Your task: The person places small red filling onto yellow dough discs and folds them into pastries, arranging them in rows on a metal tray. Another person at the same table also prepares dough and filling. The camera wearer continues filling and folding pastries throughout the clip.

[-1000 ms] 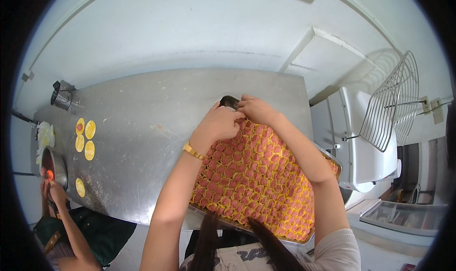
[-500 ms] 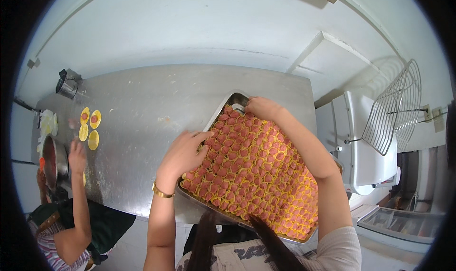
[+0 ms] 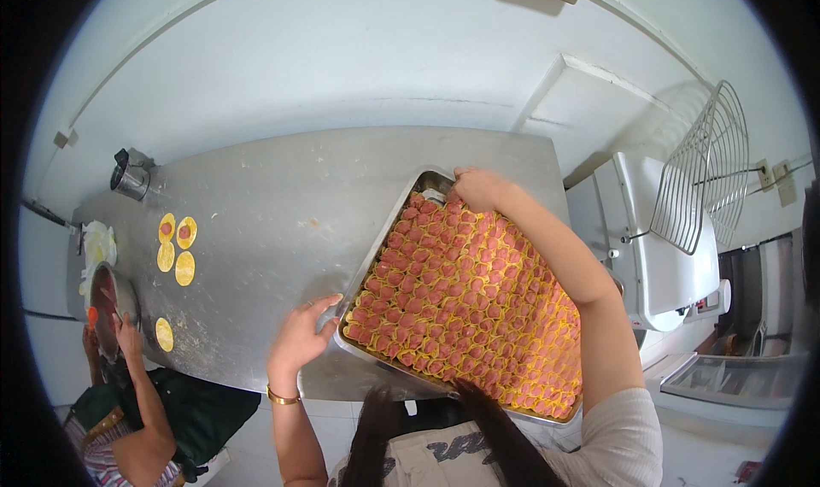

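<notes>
A large rectangular metal tray (image 3: 438,179) lies at an angle in front of me. Rows of small open-topped dumplings (image 3: 453,295), pink filling in yellow wrappers, fill most of it; the far corner shows bare metal and something small and whitish. At that far corner my right hand (image 3: 483,188) has its fingers curled over the rim, my forearm passing above the tray's right side. My left hand (image 3: 301,333), with a gold band at the wrist, is beside the tray's left edge. Its fingers are stretched out, fingertips at or touching the rim, and nothing is held.
On the steel table (image 3: 256,256) lie several yellow round wrappers (image 3: 184,268), two bearing pink filling. At far left a co-worker's hand (image 3: 128,337) reaches to a metal bowl (image 3: 128,299). A metal jug (image 3: 128,179) stands behind. Right: a white appliance (image 3: 658,265) and wire rack (image 3: 705,175).
My left hand has drawn back from over the dumplings to the tray's left rim. My right hand stays at the far corner. The co-worker's hand has moved to the bowl, uncovering a wrapper.
</notes>
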`<state>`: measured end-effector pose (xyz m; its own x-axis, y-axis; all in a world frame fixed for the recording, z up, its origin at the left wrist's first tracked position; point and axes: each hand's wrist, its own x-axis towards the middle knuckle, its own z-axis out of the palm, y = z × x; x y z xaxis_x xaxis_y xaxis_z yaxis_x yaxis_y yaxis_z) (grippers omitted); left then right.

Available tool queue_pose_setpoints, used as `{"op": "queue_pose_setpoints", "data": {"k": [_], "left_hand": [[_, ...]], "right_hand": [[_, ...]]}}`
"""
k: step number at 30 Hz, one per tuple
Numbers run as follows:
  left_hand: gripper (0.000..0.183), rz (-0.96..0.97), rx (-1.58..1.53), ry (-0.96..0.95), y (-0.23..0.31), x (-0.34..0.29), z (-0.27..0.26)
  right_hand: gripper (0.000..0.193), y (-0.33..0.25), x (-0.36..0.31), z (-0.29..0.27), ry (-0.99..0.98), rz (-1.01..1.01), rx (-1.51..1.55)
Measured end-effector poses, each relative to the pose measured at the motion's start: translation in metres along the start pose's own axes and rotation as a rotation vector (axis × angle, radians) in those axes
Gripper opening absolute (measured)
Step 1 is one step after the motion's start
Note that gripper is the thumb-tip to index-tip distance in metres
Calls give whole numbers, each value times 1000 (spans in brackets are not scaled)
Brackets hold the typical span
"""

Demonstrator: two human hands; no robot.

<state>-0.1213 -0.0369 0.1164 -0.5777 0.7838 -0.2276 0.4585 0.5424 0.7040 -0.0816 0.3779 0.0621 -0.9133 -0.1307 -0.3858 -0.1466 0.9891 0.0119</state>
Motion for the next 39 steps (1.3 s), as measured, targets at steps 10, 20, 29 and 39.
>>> {"op": "queue_pose_setpoints", "data": {"k": [10, 20, 29, 39], "left_hand": [[36, 21, 19, -29, -3, -11, 7], [37, -16, 47, -55, -4, -16, 7], [40, -122, 42, -97, -12, -30, 3], [40, -131, 22, -105, -19, -35, 4]], "right_hand": [[25, 6, 2, 16, 215, -5, 126], [16, -14, 22, 7, -92, -63, -91], [11, -12, 33, 7, -130, 84, 2], [14, -8, 32, 10, -173, 71, 8]]}}
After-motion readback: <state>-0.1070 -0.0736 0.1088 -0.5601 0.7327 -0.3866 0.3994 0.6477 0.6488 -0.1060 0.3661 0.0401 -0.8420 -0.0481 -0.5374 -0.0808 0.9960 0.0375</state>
